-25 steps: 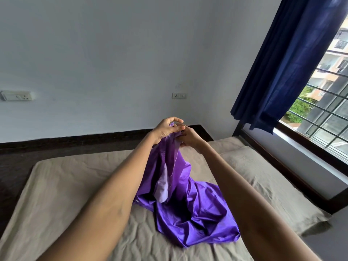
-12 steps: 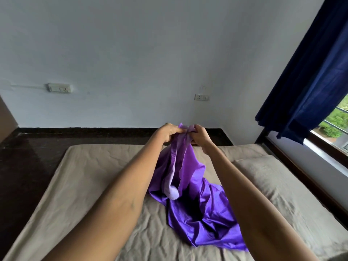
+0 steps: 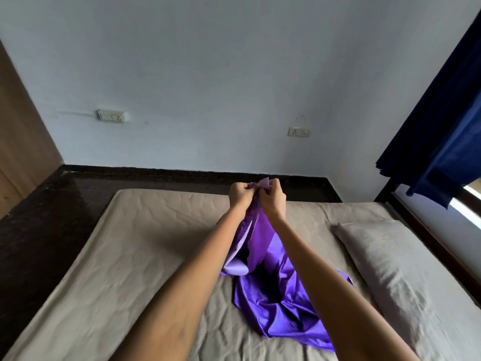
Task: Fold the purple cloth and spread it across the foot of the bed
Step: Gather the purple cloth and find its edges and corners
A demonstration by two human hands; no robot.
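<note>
A shiny purple cloth (image 3: 276, 306) hangs bunched from my two hands and pools on the beige bed (image 3: 125, 256) below them. My left hand (image 3: 241, 194) and my right hand (image 3: 273, 198) are raised side by side, almost touching, each pinching the cloth's top edge. A small tip of cloth sticks up between them. The paler underside of the cloth shows below my left wrist. My forearms hide parts of the cloth.
A beige pillow (image 3: 385, 261) lies on the right side of the bed. A dark floor strip (image 3: 52, 204) runs left of and behind the mattress. A navy curtain (image 3: 442, 131) hangs at the right, a wooden panel (image 3: 18, 142) stands at the left.
My view has swung left, so the window has left the frame and the wooden panel has appeared. My hands have stayed together on the cloth's top edge.
</note>
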